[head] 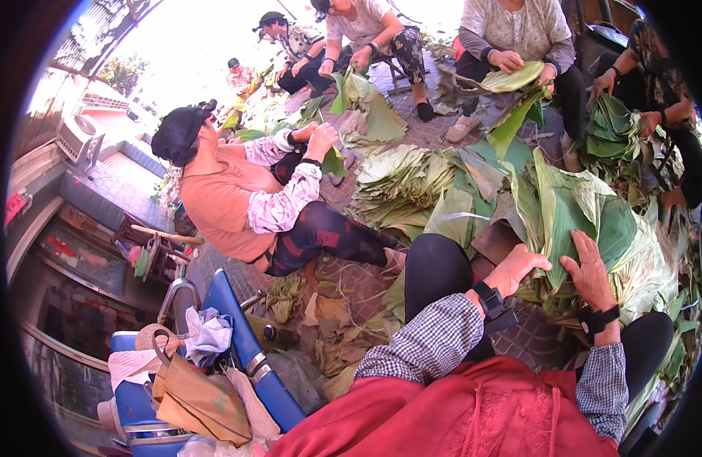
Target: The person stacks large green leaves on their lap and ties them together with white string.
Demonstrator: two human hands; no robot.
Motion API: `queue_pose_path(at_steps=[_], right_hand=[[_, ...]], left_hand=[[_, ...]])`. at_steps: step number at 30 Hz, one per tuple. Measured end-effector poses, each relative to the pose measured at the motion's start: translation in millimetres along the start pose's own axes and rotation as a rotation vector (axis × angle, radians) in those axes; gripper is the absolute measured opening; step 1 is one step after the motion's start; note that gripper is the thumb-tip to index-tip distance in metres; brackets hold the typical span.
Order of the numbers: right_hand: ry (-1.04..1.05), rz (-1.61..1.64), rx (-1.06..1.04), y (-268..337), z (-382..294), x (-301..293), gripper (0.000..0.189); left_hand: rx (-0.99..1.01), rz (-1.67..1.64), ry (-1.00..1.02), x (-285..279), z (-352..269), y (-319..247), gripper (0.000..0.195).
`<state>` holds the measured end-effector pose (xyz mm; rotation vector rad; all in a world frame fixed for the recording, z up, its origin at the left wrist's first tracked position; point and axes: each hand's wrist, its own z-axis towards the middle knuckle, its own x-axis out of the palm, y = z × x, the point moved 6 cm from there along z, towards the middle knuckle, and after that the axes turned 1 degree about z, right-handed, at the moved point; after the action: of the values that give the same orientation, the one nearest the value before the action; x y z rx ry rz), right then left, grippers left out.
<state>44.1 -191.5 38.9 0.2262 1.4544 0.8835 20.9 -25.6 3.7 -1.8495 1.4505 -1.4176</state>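
Large flat green leaves, folded and layered [568, 211], stand in a bundle between my knees. My left hand [516, 268] grips the near left edge of these leaves, thumb pointing right. My right hand [591, 274] lies on the front of a green leaf, fingers apart and palm against it. Paler, drier leaves [642, 268] fan out on the right of the bundle. Beyond it, a thick stack of folded pale leaves [402, 183] rests on the paving. A thin white strip [456, 216] lies across a leaf left of the bundle.
A person in an orange shirt [225, 200] sits close on the left; several others sit opposite, handling leaves. Blue metal-framed chairs [271, 365] at lower left hold a tan bag [205, 400] and cloths. Dry leaf scraps [334, 337] litter the brick paving beside my left leg.
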Motion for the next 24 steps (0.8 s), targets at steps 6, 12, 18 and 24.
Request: queue_pose_path(at_steps=[6,12,18,24], right_hand=[[-0.002,-0.240,-0.016,7.1,2.5,14.1,0.054],[0.043,-0.290,0.019,-6.5,1.0,28.3,0.053],[0.048,-0.253,0.048,-7.4,-0.7,27.9,0.052],[0.043,-0.279,0.032,6.3,-3.1,26.6,0.054]], left_hand=[[0.107,-0.096,-0.139,-26.2,20.0,28.1,0.028],[0.091,0.010,0.001,4.2,-8.2,8.2,0.041],[0.263,0.047,-0.068,8.8,-15.4,6.0,0.055],[0.088,0.103,-0.220,-27.2,4.2,39.4,0.029]])
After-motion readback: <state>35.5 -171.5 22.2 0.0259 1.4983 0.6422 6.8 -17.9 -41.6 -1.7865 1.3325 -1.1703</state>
